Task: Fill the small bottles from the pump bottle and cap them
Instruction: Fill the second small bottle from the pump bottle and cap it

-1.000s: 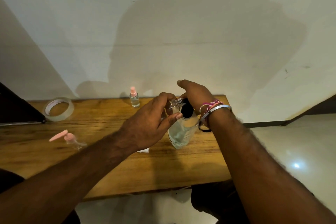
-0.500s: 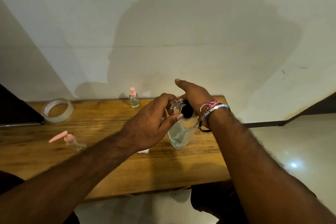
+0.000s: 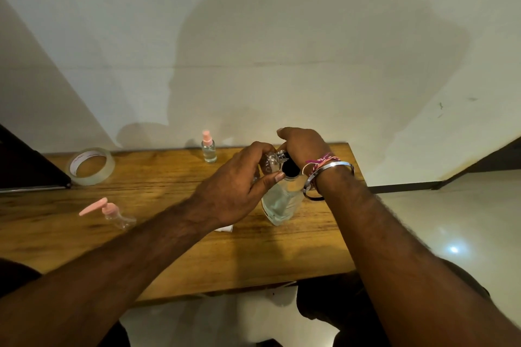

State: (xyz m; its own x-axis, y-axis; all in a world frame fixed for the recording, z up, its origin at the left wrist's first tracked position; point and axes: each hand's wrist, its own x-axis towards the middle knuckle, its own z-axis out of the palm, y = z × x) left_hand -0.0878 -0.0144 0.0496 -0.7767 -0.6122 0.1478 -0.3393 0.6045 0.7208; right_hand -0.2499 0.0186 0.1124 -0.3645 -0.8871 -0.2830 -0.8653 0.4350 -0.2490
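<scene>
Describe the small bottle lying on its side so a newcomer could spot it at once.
On the wooden table, look left of the person's left hand, nearer than the tape roll. The lying bottle is clear and wears a long pink pump spout, unlike the upright spray bottle by the wall.

A: Which things are pink?
B: The far small bottle's (image 3: pixel 209 150) sprayer and the lying bottle's (image 3: pixel 118 215) pump; both bodies are clear.
A: The table (image 3: pixel 169 248)?
B: Honey-brown wood grain.
</scene>
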